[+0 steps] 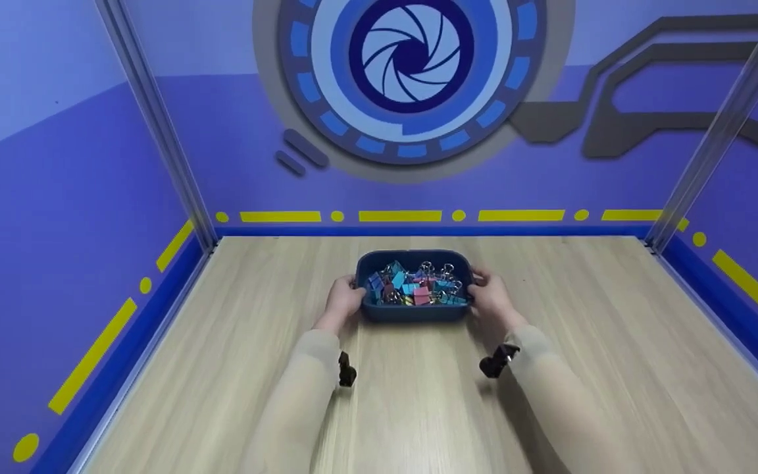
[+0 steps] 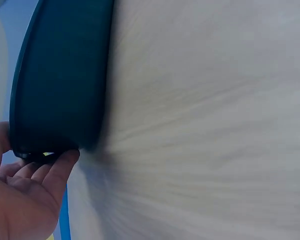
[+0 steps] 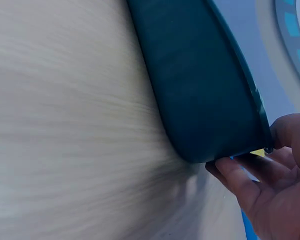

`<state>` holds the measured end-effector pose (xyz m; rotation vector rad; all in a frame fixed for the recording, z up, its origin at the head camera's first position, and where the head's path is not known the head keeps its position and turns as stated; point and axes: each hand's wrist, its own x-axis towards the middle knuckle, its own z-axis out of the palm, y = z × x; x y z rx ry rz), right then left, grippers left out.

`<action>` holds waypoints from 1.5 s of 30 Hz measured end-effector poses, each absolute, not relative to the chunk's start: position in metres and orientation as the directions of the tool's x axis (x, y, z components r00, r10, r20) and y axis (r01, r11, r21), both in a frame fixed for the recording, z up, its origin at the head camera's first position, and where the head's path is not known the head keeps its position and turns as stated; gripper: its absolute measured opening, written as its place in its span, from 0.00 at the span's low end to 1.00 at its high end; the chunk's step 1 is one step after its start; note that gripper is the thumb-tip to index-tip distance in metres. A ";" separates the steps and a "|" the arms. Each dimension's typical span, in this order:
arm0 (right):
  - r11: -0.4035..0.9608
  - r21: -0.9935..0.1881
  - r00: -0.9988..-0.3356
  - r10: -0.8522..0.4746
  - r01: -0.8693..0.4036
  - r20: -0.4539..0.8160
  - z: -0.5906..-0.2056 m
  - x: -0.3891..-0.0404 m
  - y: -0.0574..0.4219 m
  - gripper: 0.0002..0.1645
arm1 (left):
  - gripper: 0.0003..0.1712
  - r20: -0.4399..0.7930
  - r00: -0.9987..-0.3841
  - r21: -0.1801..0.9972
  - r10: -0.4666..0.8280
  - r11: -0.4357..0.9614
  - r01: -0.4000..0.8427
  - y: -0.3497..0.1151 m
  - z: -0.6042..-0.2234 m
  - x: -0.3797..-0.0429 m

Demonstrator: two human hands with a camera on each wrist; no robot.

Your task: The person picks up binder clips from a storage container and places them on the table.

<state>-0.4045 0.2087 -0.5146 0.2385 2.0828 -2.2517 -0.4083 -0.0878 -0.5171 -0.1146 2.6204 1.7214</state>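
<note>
A dark teal plastic bin with rounded corners is held between both hands over the wooden table. Inside it lie several binder clips in blue, pink and purple, their silver wire handles pointing various ways. My left hand grips the bin's left end, thumb at the rim and fingers under it. At the opposite end my right hand grips likewise, its thumb by the rim and fingers against the end wall. Whether the bin's base touches the table cannot be told.
The light wood table reaches back to a blue-purple wall with yellow markings. Side panels and metal posts bound it left and right. A black wrist mount sits on each sleeve.
</note>
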 end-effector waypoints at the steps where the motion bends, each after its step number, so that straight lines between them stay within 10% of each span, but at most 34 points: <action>1: -0.077 -0.986 -0.986 0.058 0.150 -0.155 -0.515 -0.402 0.209 0.38 | 0.25 -0.042 -0.997 0.919 -0.061 0.389 -0.062 -0.088 -0.518 -0.405; 20: 0.225 -0.970 -0.995 0.054 0.089 -0.079 -0.522 -0.329 0.215 0.34 | 0.25 -0.006 -0.998 0.956 -0.062 0.294 -0.024 -0.091 -0.533 -0.333; 29: 0.575 -0.815 -0.991 0.052 -0.073 0.125 -0.527 -0.301 0.213 0.32 | 0.29 0.013 -1.000 0.948 -0.006 0.319 0.010 -0.096 -0.532 -0.305; 45: 0.689 -0.708 -0.982 -0.025 -0.153 0.188 -0.522 -0.281 0.210 0.30 | 0.28 0.024 -0.999 0.948 0.032 0.316 0.032 -0.100 -0.531 -0.279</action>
